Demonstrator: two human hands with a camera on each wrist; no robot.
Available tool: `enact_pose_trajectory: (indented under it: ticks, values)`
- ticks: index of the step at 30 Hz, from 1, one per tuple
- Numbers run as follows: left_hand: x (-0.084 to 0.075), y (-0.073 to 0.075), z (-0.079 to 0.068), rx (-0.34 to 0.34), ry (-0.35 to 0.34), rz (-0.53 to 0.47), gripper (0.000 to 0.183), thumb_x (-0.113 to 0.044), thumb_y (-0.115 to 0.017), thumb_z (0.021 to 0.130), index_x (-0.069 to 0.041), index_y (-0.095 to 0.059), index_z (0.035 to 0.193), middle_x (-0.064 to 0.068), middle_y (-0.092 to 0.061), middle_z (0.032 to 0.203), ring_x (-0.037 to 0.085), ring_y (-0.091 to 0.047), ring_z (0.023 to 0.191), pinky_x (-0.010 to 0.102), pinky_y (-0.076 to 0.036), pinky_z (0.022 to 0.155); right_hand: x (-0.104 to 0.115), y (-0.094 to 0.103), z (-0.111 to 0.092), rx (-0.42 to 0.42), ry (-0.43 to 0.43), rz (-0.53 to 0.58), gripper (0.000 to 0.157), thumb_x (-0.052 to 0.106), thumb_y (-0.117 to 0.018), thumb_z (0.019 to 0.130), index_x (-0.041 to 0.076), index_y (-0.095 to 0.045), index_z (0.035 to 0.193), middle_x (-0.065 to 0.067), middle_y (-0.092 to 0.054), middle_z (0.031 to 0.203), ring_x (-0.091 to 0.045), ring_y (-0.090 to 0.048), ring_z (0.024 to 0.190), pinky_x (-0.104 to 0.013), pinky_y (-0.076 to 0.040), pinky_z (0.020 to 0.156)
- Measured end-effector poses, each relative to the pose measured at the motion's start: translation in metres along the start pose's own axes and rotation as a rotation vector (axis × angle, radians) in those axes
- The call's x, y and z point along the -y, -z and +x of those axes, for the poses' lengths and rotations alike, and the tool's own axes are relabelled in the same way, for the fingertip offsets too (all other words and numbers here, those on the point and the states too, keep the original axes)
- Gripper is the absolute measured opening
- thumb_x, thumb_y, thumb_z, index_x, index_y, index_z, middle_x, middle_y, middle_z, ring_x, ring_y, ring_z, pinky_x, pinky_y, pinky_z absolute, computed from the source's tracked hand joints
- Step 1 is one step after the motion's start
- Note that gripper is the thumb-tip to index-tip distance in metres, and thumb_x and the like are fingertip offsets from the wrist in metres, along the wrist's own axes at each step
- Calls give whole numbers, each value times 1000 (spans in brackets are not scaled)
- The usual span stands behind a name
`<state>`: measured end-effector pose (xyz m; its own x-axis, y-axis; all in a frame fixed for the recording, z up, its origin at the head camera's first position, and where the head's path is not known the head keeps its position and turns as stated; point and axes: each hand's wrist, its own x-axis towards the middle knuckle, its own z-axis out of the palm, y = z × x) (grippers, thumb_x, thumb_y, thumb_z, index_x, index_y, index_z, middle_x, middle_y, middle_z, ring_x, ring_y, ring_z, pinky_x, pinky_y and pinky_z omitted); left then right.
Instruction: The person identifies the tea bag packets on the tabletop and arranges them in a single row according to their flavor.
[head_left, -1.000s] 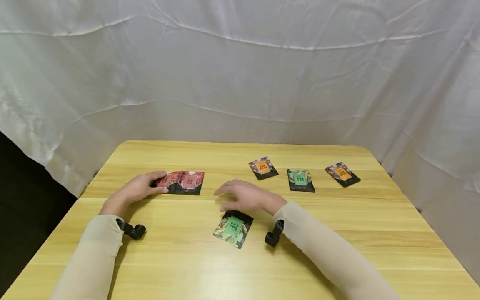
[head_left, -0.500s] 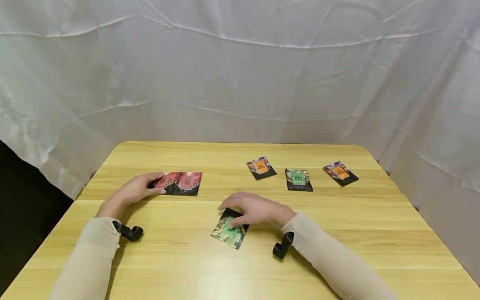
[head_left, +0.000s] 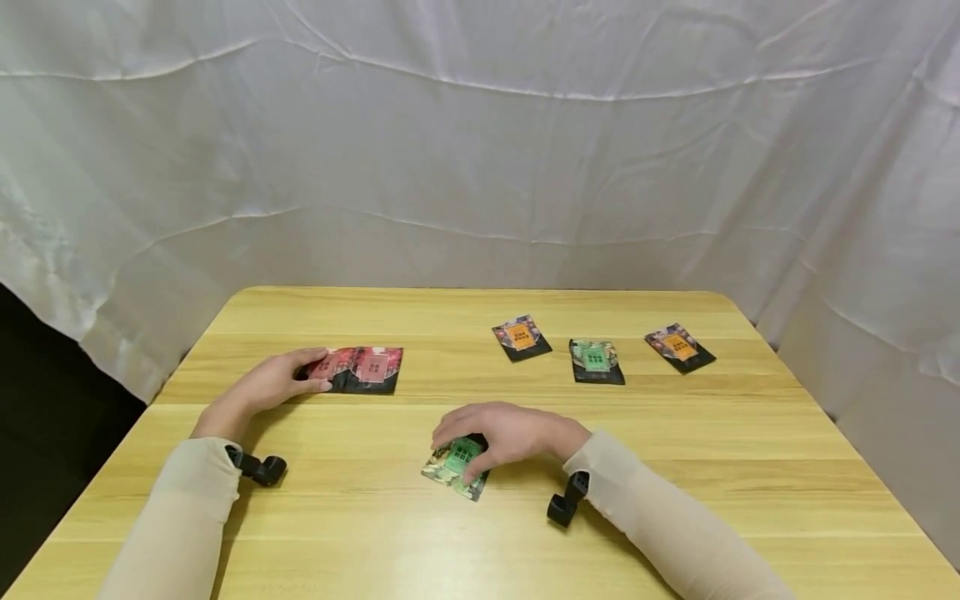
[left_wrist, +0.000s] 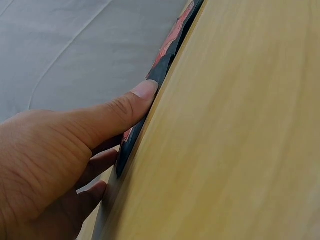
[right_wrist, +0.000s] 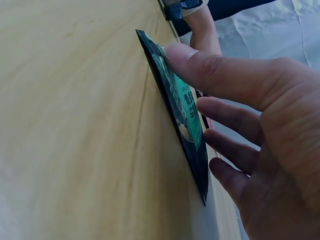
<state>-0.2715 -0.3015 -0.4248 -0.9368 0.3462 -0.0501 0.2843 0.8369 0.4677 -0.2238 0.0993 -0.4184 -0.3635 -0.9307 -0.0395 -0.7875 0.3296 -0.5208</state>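
Note:
Two red-and-black packets lie side by side on the table's left half. My left hand (head_left: 262, 386) holds the left red packet (head_left: 334, 367), its thumb on the near edge and its fingers toward the far side. The right red packet (head_left: 375, 367) touches that one's side. Nearer the front, my right hand (head_left: 506, 433) spans a green packet (head_left: 459, 458) with bent fingers. In the right wrist view, the thumb is over one edge of this green packet (right_wrist: 186, 100), and the fingertips are at the opposite edge. The head view shows its far part hidden under the hand.
At the back right lie an orange packet (head_left: 521, 337), another green packet (head_left: 596, 360) and a second orange packet (head_left: 681, 347), all apart. The wooden table (head_left: 675, 467) ends before a hanging white cloth (head_left: 480, 158).
My right hand has come toward me from beyond the green packet and closed its thumb and fingers around it. My left hand stays at the left red packet.

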Motion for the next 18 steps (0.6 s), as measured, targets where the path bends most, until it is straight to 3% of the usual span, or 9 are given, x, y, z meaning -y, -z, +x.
enact_pose_trajectory:
  ticks: [11,18]
  values:
    - [0,1,0,2,3,-4,80,-50,-64,92,-2,-37,150,29,-36,149,52,-30,135,65,-25,108,0,0,-2,2,-5,-50,49,40,-72,87,24,-64,133,9,-52,142,-15,-36,139,-32,-27,115]
    - [2,0,1,-6,-11,-4,80,-50,-64,92,-1,-37,150,29,-37,148,51,-31,135,64,-26,108,0,0,-3,-76,-38,-150,46,44,-72,87,25,-66,129,8,-56,131,-9,-48,122,-27,-40,105]
